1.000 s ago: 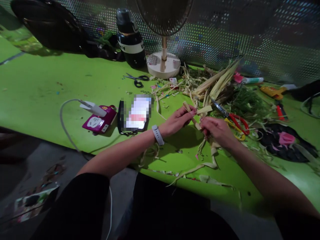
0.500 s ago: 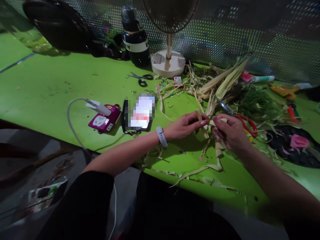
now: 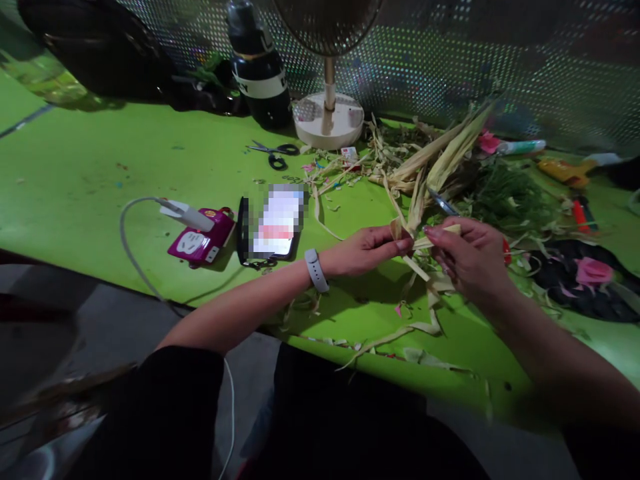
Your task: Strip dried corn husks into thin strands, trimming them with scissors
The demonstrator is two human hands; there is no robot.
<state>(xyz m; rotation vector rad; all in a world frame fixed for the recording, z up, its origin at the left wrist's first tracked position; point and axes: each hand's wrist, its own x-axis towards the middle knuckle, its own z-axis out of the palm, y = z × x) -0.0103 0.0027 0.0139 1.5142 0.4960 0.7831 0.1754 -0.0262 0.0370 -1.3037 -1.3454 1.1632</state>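
In the head view, a pale husk strip (image 3: 423, 244) is held above the green worktop (image 3: 85, 200), between its front edge and the back edge along the mesh screen (image 3: 450, 60). The left hand (image 3: 367, 252) pinches it between thumb and fingers; the right hand (image 3: 475, 257) pinches its other side, a short flat end showing past the thumb. A husk pile (image 3: 453, 157) lies towards the back edge, with a scissor blade (image 3: 443, 202) just beyond the right hand. A long loose strip (image 3: 387, 340) trails to the front edge.

The strip looks dry and papery, so it should weigh almost nothing, bend fairly easily and crease where folded. It would probably split along its grain if pulled sideways. The best hold is likely a flat, light grip close to the fold, thumb pad against the forefinger; the thin ends look frailest.
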